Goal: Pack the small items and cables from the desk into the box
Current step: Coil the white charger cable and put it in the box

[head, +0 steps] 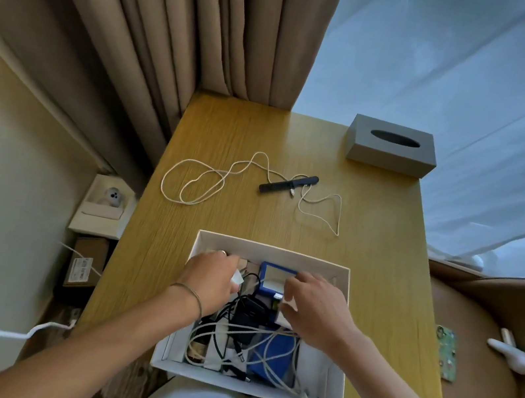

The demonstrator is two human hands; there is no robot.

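A white open box [342, 344] stands at the near edge of the wooden desk [382, 240]. It holds a blue case [271, 280], a black adapter [250, 315], another blue item [273, 357] and tangled white and black cables [267, 366]. Both hands reach into the box. My left hand [211, 277] holds a small white plug at the box's left side. My right hand [314, 306] pinches a small white item beside the blue case. Farther back on the desk lie a loose white cable [194, 184] and a thin black stick-shaped device [288, 184].
A grey tissue box [392, 154] sits at the desk's far right corner. Beige curtains hang behind the desk. On the left floor are a white carton with a toy and a brown box. A tan chair on the right carries a white object and a patterned card.
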